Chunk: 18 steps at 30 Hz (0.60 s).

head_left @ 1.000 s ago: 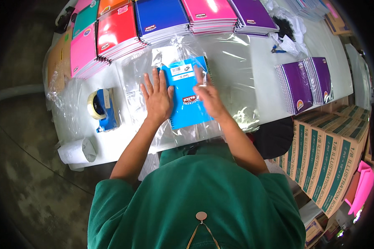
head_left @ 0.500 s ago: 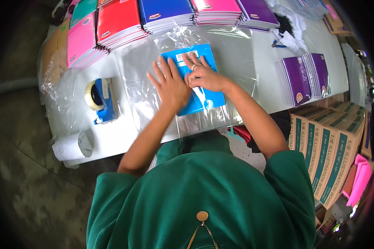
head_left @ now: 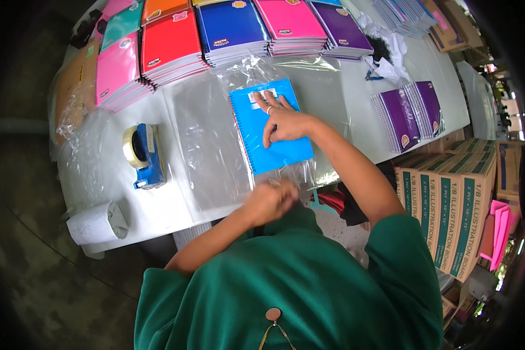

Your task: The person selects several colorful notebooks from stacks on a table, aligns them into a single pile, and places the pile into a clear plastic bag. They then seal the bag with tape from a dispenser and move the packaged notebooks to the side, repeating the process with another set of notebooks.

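Observation:
A blue spiral notebook (head_left: 274, 153) lies on a sheet of clear plastic film (head_left: 207, 140), its coil along the left side and a white label near the top. My right hand (head_left: 287, 123) rests on the cover with fingers spread, pressing nothing but the notebook. Just below the notebook's near edge, at the table's front, is my left hand (head_left: 272, 200). Its fingers look curled but are blurred by motion, and whether they pinch the film cannot be made out. The film reaches down between the notebook and that hand.
Stacks of spiral notebooks in red (head_left: 170, 44), blue (head_left: 230, 29) and other colours line the far side. A blue tape dispenser (head_left: 150, 157) and a paper roll (head_left: 97, 223) stand left. Purple notebooks (head_left: 398, 119) lie right, above stacked cartons (head_left: 443, 216).
My left hand has left the notebook's cover and moved down toward me to the table's front edge. My right hand stays on the notebook. The whole view has shifted slightly.

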Each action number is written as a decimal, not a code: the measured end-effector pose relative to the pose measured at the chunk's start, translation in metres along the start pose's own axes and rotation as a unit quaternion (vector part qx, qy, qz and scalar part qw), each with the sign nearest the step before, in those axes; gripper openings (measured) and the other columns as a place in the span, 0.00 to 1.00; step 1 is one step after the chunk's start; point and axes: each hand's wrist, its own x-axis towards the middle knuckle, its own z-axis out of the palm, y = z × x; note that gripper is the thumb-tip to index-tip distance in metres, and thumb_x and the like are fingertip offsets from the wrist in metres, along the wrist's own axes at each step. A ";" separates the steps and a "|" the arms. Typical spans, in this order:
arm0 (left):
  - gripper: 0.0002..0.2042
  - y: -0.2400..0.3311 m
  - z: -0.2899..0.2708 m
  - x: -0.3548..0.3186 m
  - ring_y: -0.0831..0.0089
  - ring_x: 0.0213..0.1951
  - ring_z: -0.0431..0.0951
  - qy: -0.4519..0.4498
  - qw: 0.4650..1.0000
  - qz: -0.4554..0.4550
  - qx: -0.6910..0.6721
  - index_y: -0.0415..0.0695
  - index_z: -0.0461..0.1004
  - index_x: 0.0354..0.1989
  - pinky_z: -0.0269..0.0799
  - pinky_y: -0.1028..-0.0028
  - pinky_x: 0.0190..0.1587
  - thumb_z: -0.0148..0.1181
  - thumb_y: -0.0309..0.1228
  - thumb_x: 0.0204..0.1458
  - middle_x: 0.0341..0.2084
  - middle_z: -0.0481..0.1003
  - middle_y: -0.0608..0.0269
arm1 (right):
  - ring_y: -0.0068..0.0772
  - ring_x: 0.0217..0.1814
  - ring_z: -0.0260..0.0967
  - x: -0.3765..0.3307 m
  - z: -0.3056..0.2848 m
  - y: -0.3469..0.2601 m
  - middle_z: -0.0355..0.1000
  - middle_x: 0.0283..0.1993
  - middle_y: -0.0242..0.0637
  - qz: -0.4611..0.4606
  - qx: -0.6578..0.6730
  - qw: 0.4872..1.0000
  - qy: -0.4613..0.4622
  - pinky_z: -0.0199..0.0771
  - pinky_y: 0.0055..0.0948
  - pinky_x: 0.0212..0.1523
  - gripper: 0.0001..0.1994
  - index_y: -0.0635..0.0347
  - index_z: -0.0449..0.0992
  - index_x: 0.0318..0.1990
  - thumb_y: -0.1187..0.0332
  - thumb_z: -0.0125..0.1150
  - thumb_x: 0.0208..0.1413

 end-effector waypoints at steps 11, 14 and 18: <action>0.13 -0.104 -0.109 0.169 0.72 0.26 0.73 0.206 0.954 -0.214 0.052 0.37 0.75 0.39 0.70 0.73 0.32 0.54 0.32 0.49 0.32 0.77 0.57 | 0.52 0.73 0.20 0.004 0.007 0.009 0.33 0.71 0.47 -0.031 0.048 0.998 0.041 0.19 0.53 0.67 0.09 0.50 0.79 0.30 0.66 0.68 0.35; 0.10 -0.141 -0.158 0.196 0.78 0.23 0.70 0.468 0.866 -0.141 -0.106 0.39 0.78 0.30 0.64 0.79 0.26 0.49 0.21 0.46 0.24 0.77 0.62 | 0.51 0.73 0.23 0.013 0.011 0.013 0.36 0.70 0.47 -0.043 0.026 0.995 0.090 0.23 0.50 0.68 0.28 0.52 0.69 0.46 0.68 0.71 0.32; 0.04 -0.082 -0.243 0.148 0.83 0.19 0.65 0.606 0.756 -0.034 -0.245 0.40 0.75 0.29 0.61 0.82 0.23 0.60 0.28 0.49 0.21 0.72 0.68 | 0.45 0.73 0.29 0.004 0.015 0.015 0.39 0.70 0.42 -0.017 0.043 0.991 0.126 0.29 0.45 0.69 0.42 0.54 0.57 0.57 0.66 0.74 0.30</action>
